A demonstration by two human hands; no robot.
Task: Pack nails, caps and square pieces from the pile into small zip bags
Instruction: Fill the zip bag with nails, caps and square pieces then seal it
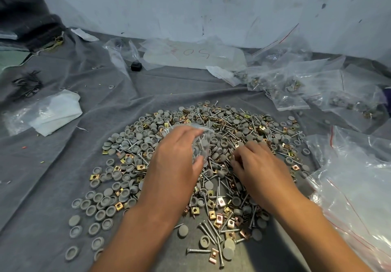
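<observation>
Two hands (211,161), one pile (211,187).

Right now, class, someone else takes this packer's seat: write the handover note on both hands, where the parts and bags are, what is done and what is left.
Left hand holds a small zip bag with some nails already in it, over the pile.
Right hand has its fingers curled down in the pile; what they pinch is hidden.
Filled bags lie at the far right, empty bags at the near right.
Left to do: finish this bag, then pack the large remaining pile of nails, caps and square pieces.
</observation>
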